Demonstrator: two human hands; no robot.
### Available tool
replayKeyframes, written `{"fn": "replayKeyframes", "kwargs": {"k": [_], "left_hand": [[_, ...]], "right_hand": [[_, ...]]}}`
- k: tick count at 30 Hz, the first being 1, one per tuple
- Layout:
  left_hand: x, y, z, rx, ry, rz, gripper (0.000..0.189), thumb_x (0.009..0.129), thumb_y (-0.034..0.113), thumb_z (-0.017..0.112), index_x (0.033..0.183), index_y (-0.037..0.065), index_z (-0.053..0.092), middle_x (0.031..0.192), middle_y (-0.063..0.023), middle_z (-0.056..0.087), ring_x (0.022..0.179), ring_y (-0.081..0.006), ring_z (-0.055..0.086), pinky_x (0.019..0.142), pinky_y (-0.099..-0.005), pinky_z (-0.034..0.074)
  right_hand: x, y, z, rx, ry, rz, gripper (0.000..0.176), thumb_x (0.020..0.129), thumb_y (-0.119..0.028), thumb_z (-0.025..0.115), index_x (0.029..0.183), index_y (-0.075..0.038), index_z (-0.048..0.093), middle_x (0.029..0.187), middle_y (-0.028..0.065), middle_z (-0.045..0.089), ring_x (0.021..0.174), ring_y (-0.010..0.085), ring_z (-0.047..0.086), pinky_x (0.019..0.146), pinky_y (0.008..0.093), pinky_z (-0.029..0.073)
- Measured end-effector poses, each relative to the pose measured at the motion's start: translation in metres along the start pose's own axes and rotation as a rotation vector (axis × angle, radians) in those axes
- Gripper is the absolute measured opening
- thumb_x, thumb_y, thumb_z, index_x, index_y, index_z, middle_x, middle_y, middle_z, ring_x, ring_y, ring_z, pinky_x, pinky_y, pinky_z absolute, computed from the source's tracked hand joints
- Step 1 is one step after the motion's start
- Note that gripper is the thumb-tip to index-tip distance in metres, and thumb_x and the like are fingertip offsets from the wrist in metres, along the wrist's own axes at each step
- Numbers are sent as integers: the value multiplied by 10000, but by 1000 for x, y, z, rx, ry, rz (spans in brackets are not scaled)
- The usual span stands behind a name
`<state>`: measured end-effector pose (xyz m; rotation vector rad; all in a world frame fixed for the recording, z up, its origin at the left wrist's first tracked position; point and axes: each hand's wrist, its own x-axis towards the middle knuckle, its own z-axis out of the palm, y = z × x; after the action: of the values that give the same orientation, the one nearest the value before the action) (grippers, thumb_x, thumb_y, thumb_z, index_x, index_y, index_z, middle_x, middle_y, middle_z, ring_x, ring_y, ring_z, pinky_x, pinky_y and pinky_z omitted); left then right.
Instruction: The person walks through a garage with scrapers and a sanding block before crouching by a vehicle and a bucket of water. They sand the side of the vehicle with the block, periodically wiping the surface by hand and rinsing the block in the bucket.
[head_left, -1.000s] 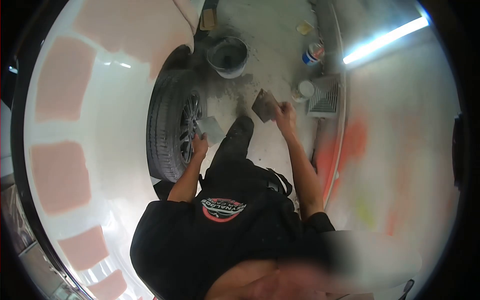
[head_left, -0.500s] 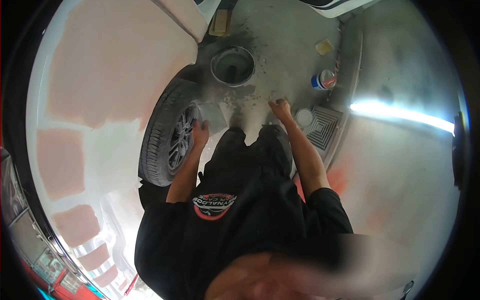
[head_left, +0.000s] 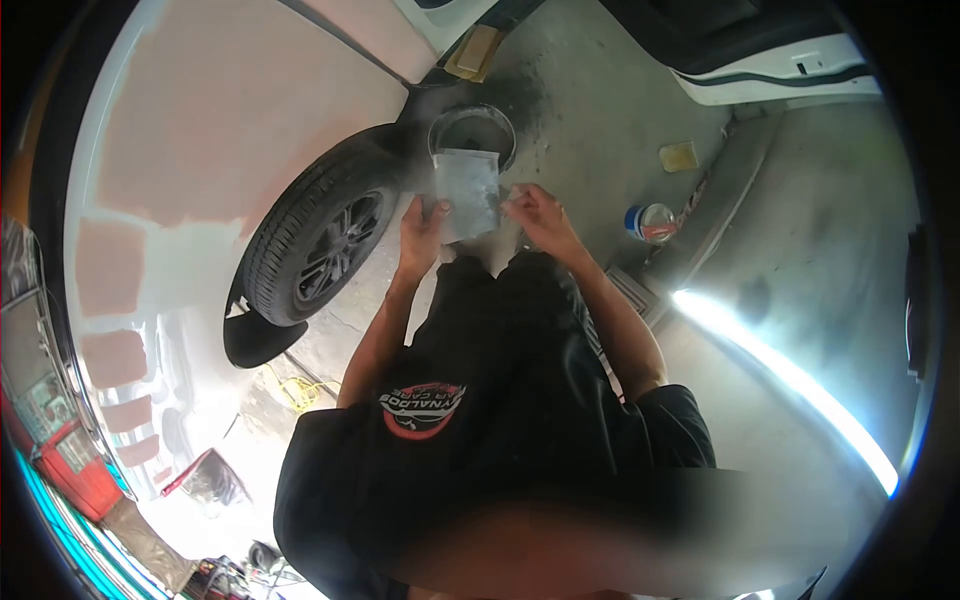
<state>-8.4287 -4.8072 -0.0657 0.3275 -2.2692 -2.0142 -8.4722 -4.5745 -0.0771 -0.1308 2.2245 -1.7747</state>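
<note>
A grey rectangular sheet (head_left: 467, 190) with darker smudges is held up in front of my legs, overlapping the near side of a dark bucket (head_left: 510, 150). My left hand (head_left: 424, 228) grips its left edge, thumb on the face turned toward me. At the right edge, the fingers of my right hand (head_left: 540, 215) are pinched together against the sheet; their tips are partly blurred. To the left stands a car wheel (head_left: 340, 245) beneath a white body panel (head_left: 190, 260) with pinkish patches.
A blue-and-white tub (head_left: 650, 223) and a yellowish pad (head_left: 678, 156) lie on the floor at right. Beyond the bucket is a tan block (head_left: 474, 52). A white car part (head_left: 780, 75) is at upper right, a bright light tube (head_left: 790, 375) at right, a yellow cord (head_left: 298, 388) behind the wheel.
My left hand has brought the grey sheet from beside the wheel to the middle, in front of the bucket. My right hand has moved left to the sheet's edge. The view has shifted.
</note>
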Motion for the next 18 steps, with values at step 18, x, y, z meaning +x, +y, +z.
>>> {"fn": "replayKeyframes", "kwargs": {"k": [18], "left_hand": [[21, 8, -21, -594, 109, -273, 228, 1012, 121, 516, 1229, 57, 487, 1154, -92, 609, 1035, -237, 645, 766, -419, 603]], "right_hand": [[24, -60, -25, 519, 140, 367, 372, 932, -161, 659, 1266, -46, 542, 1034, 54, 674, 951, 143, 644, 755, 345, 573]]}}
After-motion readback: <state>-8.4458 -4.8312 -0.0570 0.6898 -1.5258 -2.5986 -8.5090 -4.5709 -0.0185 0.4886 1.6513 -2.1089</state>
